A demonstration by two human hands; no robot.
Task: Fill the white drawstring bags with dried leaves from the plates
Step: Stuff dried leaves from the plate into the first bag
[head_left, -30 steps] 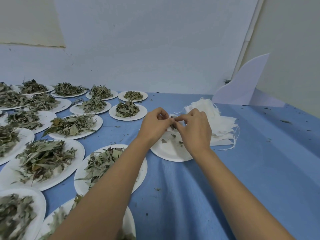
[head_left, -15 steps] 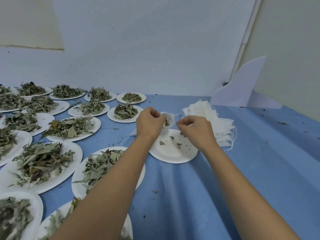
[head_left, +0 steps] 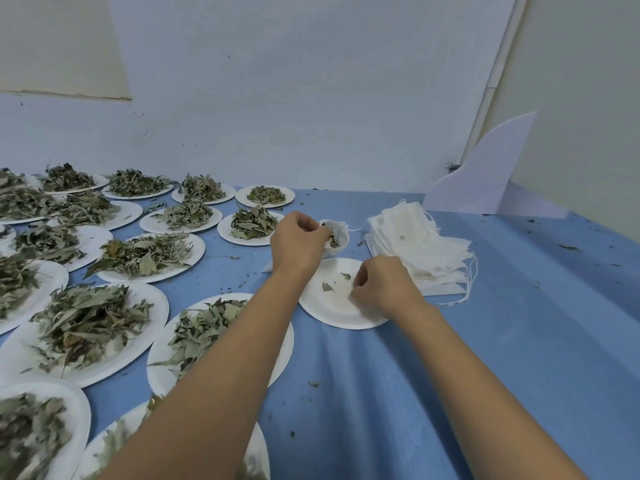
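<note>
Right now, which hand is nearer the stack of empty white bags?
Right. The right hand is over the nearly empty plate, right beside the stack of empty bags. The left hand holds the open bag farther left of the stack.

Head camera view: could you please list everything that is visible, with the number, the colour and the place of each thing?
Leaf plates: over a dozen, white, left half of the table, each heaped with grey-green dried leaves.
Nearly empty plate: one, white, centre, a few leaf bits on it.
Open drawstring bag: one, white, just behind that plate, some leaves inside.
Stack of empty bags: one pile, white, right of that plate.
Tablecloth: one, blue, covers the table, with scattered leaf crumbs.
Panel: one, white, far right by the wall.
Left hand: holds the open bag.
Right hand: fingers curled on the nearly empty plate; what they hold is hidden.
</note>
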